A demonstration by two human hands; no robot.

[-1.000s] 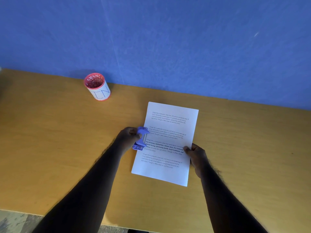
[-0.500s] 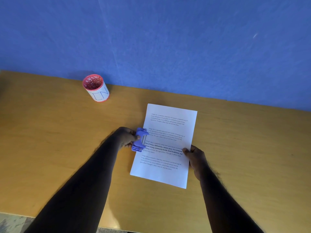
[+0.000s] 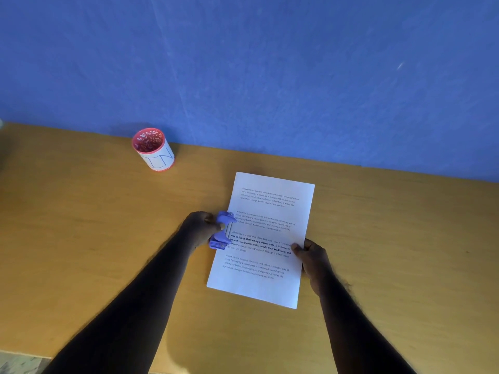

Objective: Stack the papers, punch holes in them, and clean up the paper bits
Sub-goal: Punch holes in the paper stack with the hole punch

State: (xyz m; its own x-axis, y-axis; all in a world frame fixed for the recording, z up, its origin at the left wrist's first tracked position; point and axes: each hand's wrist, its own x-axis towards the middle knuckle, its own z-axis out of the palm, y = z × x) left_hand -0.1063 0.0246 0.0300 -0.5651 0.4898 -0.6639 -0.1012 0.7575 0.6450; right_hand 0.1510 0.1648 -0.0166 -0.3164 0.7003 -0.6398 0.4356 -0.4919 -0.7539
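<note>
A stack of white printed papers [image 3: 272, 211] lies slightly tilted on the wooden table [image 3: 81, 238]. A small purple hole punch [image 3: 223, 230] sits over the middle of the stack's left edge. My left hand [image 3: 201, 227] grips the punch from the left side. My right hand [image 3: 310, 253] holds the stack's right edge, thumb on top of the sheet. No paper bits are visible on the table.
A red-and-white cup [image 3: 154, 149] with a patterned inside stands at the back left near the blue wall [image 3: 270, 76]. The table's front edge shows at the lower left, with floor beyond it.
The view has shifted slightly. Both hands keep their hold; the punch stays on the paper's left edge with little visible movement.
</note>
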